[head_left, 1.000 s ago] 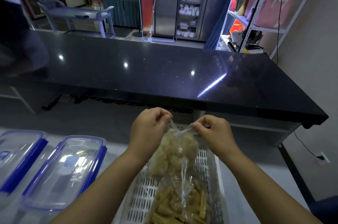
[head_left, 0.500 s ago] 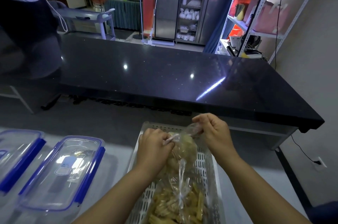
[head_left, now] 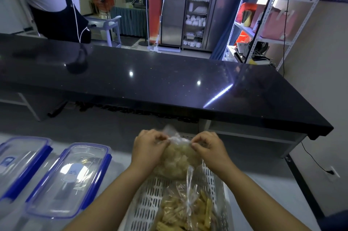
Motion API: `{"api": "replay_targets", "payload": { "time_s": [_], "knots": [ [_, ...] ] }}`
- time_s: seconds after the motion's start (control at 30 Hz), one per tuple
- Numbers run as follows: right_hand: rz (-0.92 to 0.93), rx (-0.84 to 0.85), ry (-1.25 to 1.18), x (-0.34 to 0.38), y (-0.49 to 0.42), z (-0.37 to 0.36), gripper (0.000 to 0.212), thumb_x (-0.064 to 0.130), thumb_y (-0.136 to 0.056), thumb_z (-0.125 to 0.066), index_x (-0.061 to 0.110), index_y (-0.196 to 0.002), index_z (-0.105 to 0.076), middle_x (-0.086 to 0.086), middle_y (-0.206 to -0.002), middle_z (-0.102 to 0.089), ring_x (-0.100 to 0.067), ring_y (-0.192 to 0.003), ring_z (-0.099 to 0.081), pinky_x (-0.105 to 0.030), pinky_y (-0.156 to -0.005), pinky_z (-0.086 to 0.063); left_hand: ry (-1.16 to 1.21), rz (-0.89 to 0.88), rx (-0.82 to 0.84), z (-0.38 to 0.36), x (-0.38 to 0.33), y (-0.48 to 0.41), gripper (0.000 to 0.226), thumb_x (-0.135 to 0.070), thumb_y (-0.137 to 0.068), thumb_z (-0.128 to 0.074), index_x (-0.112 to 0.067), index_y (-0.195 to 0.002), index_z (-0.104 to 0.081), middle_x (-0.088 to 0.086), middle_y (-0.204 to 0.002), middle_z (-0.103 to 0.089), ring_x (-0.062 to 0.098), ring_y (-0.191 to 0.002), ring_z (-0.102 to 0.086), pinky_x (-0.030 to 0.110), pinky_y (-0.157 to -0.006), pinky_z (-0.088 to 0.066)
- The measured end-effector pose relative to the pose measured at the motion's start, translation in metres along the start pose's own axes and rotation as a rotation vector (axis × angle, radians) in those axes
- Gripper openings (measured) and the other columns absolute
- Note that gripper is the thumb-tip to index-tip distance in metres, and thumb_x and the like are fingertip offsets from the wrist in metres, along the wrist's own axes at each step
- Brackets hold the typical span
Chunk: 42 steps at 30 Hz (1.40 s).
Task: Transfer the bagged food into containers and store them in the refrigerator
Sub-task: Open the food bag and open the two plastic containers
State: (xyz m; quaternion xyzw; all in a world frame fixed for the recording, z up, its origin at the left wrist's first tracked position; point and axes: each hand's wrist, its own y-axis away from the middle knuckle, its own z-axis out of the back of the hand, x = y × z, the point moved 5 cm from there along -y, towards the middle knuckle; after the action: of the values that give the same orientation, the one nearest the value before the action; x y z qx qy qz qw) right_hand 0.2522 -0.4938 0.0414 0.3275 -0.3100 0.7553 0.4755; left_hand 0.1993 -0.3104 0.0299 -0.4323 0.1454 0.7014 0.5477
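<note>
A clear plastic bag of pale round food pieces point(head_left: 176, 163) is held over the far end of a white slotted basket point(head_left: 148, 198). My left hand point(head_left: 148, 147) and my right hand point(head_left: 209, 148) both pinch the bag's twisted top, close together. A second clear bag of yellow strips point(head_left: 185, 210) lies in the basket below. Two clear containers with blue clip lids stand to the left, one near the basket point(head_left: 69, 178) and one at the frame's edge point(head_left: 18, 163); both are closed.
A long black glossy counter point(head_left: 169, 83) runs across in front of me. A person in a dark apron point(head_left: 49, 2) stands behind it at the far left. A steel cabinet point(head_left: 197, 14) and a metal shelf rack point(head_left: 273, 14) stand at the back.
My hands shifted along the bag's top and now pinch it from both sides, nearer together. The person at the left has come further into view.
</note>
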Motion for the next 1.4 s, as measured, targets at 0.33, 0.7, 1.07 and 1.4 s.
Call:
{"api": "replay_targets", "payload": {
  "time_s": [0.33, 0.7, 1.07, 1.4],
  "knots": [
    [-0.120, 0.003, -0.153, -0.004, 0.005, -0.006, 0.025, 0.005, -0.083, -0.060, 0.029, -0.082, -0.065, 0.006, -0.096, -0.054, -0.012, -0.096, -0.054, -0.032, -0.089, -0.049, 0.115, 0.076, 0.183, -0.011, -0.005, -0.001, 0.022, -0.031, -0.079, -0.063, -0.045, -0.095, -0.059, -0.008, -0.104, -0.057, 0.008, -0.102, -0.051, 0.031, -0.091, -0.045],
    [-0.030, -0.063, -0.099, 0.017, 0.002, 0.001, 0.020, 0.011, -0.080, -0.069, 0.027, -0.070, -0.064, 0.009, -0.080, -0.054, -0.008, -0.084, -0.052, -0.014, -0.074, -0.040, 0.086, 0.011, 0.011, 0.017, -0.019, -0.009, 0.010, -0.028, -0.078, -0.069, -0.033, -0.070, -0.064, -0.019, -0.067, -0.063, -0.002, -0.071, -0.058, 0.022, -0.063, -0.047],
    [-0.021, 0.040, -0.297, 0.043, -0.002, 0.000, 0.025, 0.012, -0.078, -0.072, 0.020, -0.099, -0.061, -0.001, -0.093, -0.060, -0.007, -0.085, -0.058, -0.018, -0.076, -0.049, 0.530, 0.055, -0.050, 0.038, -0.044, -0.017, 0.017, -0.023, -0.088, -0.060, -0.018, -0.075, -0.069, 0.006, -0.073, -0.068, 0.021, -0.070, -0.062, 0.039, -0.067, -0.052],
    [-0.078, -0.113, -0.665, 0.034, -0.004, 0.031, 0.022, 0.008, -0.096, -0.045, -0.001, -0.093, -0.064, -0.006, -0.090, -0.070, -0.014, -0.087, -0.065, -0.027, -0.082, -0.052, 0.150, -0.078, -0.251, 0.077, -0.049, -0.024, 0.016, -0.023, -0.089, -0.058, -0.034, -0.079, -0.064, -0.015, -0.079, -0.063, -0.001, -0.074, -0.058, 0.019, -0.062, -0.042]
  ]
}}
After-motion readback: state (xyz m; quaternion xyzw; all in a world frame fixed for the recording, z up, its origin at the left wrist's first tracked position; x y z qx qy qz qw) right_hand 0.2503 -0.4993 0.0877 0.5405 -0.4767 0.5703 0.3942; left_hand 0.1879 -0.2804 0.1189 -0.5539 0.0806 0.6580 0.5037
